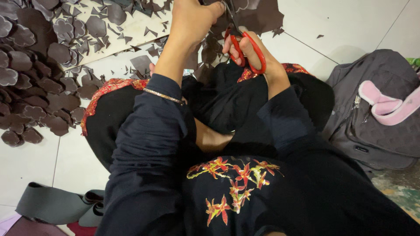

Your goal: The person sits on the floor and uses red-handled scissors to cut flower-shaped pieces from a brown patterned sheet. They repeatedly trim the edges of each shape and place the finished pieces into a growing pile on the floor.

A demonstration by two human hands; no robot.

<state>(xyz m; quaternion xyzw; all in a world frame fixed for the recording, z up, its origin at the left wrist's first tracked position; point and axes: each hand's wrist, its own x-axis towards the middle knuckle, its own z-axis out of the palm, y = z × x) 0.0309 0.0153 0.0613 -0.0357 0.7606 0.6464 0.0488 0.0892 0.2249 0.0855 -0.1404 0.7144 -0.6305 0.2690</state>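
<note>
Hands [218, 30] cut brown sheet [262, 15] near floor scraps [39, 87].

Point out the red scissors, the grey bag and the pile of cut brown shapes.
red scissors [249, 52], head view, on the red handle loop.
grey bag [380, 135], head view, on its quilted front.
pile of cut brown shapes [30, 87], head view, mid-pile at left.

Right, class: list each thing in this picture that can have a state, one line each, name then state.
Left hand: closed, gripping the dark sheet.
Right hand: fingers through the scissor handles.
Red-handled scissors: held, blades at the dark sheet; open or closed cannot be told.
Dark sheet: held up, partly cut.
Cut-out shapes: piled loose on the floor.
Scraps: scattered.
Grey bag: lying on the floor, zip closed.
Pink slipper: resting on the bag.
</note>
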